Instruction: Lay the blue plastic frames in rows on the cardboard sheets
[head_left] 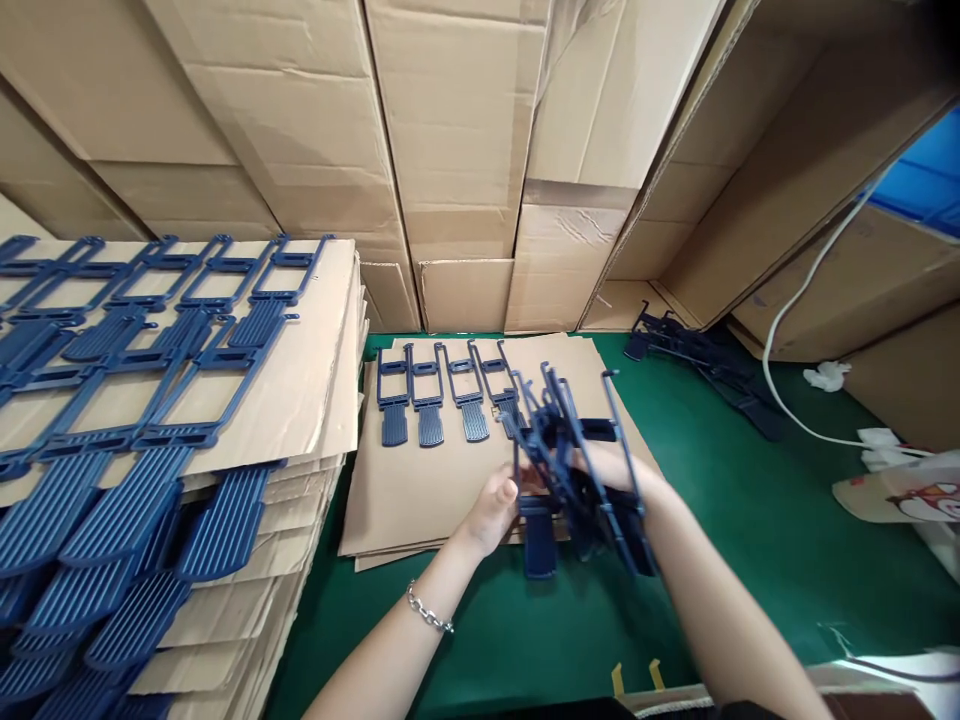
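My right hand [626, 470] grips a loose bunch of dark blue plastic frames [581, 470], which stick out at several angles above the work surface. At the left side of that bunch, my left hand [493, 508] has its fingers closed on one blue plastic frame with a flat paddle end [540, 545]. The hands hide part of the frames they hold. Just beyond, several matching frames [427, 395] lie in a row on a cardboard sheet [420, 495], their ribbed paddles toward me.
A tall stack of cardboard sheets [300, 400] at left carries many blue frames [217, 380]. More dark frames [697, 365] lie in a heap at right on the green surface [750, 530]. Cardboard boxes [457, 130] wall off the back. A white cable [780, 310] hangs at right by a printed cup [900, 495].
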